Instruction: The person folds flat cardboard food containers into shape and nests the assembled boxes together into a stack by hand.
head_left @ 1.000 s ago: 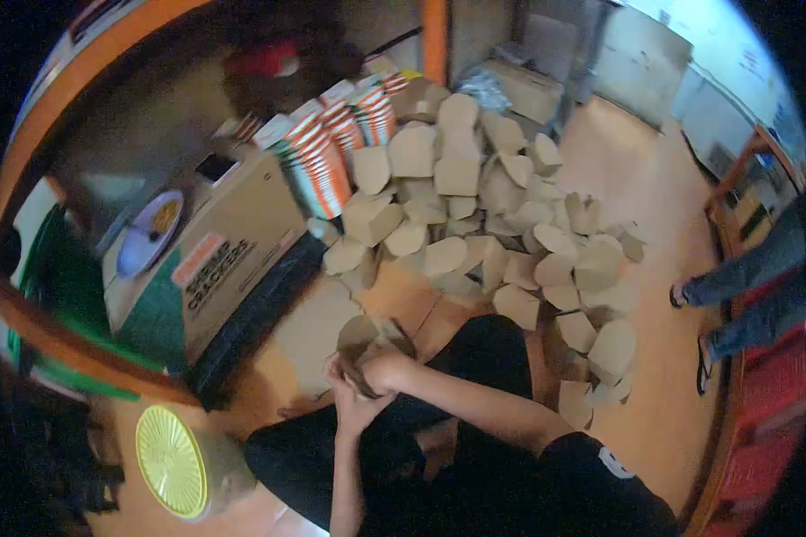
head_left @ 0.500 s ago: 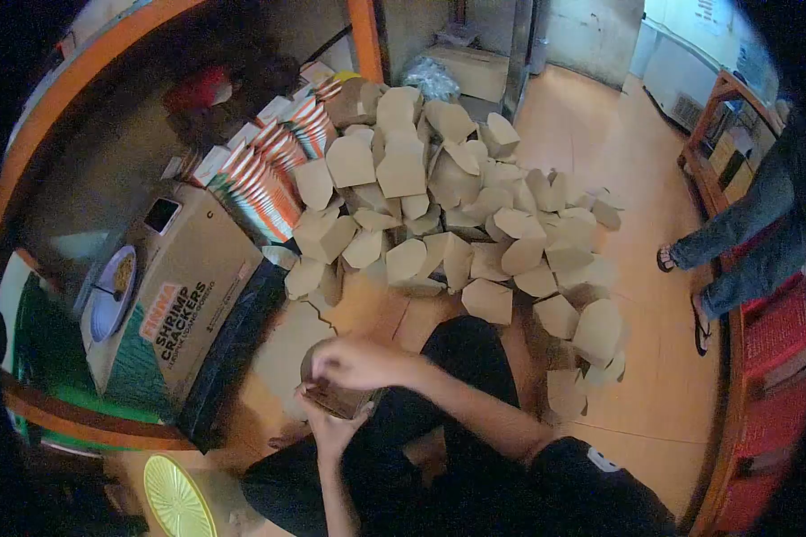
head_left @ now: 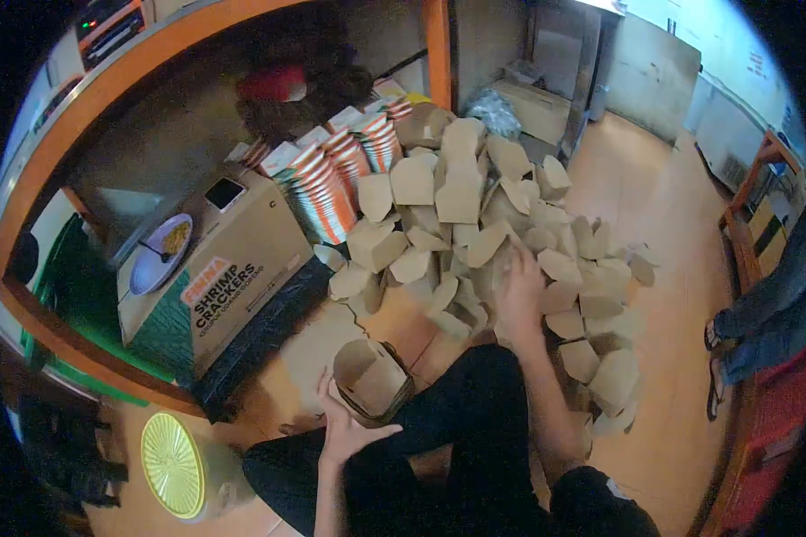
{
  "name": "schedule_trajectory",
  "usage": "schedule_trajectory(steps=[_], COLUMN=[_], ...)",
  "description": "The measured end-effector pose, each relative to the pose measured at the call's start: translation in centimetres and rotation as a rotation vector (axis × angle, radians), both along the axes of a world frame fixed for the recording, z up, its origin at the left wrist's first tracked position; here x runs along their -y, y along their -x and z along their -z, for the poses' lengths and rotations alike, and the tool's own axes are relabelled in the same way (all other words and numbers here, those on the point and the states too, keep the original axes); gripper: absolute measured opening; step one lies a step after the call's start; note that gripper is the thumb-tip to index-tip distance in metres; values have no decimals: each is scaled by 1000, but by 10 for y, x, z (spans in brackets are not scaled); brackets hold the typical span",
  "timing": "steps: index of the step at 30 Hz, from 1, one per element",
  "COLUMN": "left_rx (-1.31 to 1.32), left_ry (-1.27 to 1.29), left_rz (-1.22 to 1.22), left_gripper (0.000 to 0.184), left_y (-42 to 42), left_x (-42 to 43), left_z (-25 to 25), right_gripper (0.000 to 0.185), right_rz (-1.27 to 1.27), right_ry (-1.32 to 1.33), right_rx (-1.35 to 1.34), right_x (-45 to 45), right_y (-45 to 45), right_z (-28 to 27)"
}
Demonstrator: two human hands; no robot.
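Grip of left hand [head_left: 342, 428] cups the brown carton [head_left: 372, 380], its mouth facing up. Right hand [head_left: 520, 285], blurred, is the nearer to the carton pile [head_left: 485, 243], which lies ahead and rightward of the left; whether the right pinches anything, cannot tell.

A gap of bare floor [head_left: 398, 315] between the open box [head_left: 367, 376] at the left hand [head_left: 345, 430] and the heap of boxes [head_left: 461, 192] gives a hand room to pass. Upright flaps crowd the way beyond the right hand [head_left: 519, 285]. The bent knee [head_left: 488, 371] stands between both hands; the carton [head_left: 264, 251] walls off the left. Right of the heap, floor lies open.
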State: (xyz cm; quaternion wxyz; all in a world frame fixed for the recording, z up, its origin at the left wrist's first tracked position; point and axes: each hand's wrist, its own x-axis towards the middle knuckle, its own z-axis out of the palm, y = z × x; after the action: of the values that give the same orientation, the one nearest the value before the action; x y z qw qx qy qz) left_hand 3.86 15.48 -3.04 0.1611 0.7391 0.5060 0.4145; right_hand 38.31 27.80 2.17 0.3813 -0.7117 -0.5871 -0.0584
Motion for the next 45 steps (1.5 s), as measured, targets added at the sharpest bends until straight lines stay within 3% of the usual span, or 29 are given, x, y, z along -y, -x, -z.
schedule_trajectory(steps=[3,8,11,13,14,17,20,23,27,30,34,36,40,45], left_rx=[-161,-51,231,418,359,210,140,254,324,39,-59,-51,266,354], left_ry=[-175,-219,-180,-208,-205,-225,-276,-295,-251,-179,124,147,136,141], left_rz=[-112,126,189,147,121,76,137,181,382,59,-37,8,70,17], left_gripper=[141,136,115,95,95,94,93,100,110,113,112,110,101,91], left_y=[-25,-69,-71,-69,-65,-53,-57,-66,-62,-23,18,26,23,21], left_x=[7,1,4,9,12,20,27,37,35,33,10,-1,-6,-6], left_z=[-59,-97,-87,-84,-87,-90,-88,-78,-69,-88,-44,-5,30,44], right_gripper=[38,26,25,24,24,26,41,62,67,71,77,80,86,100], right_rz=[-143,-474,-598,-542,-514,-986,-1097,-1236,-1137,-955,-1018,-1144,-1379,-1322], right_ry=[-103,-54,12,-143,-223,85,722,664,600,423,309,396,625,811], right_rx=[3,-59,-154,69,179,76,101,104,-169,-438,-586,-487,-50,222], right_x=[39,97,116,117,118,139,141,124,121,101,57,38,6,11], right_y=[7,52,75,78,80,85,96,79,56,40,71,96,140,164], right_z=[-70,-125,-133,-140,-145,-147,-139,-76,-51,-91,-98,-74,-23,-9])
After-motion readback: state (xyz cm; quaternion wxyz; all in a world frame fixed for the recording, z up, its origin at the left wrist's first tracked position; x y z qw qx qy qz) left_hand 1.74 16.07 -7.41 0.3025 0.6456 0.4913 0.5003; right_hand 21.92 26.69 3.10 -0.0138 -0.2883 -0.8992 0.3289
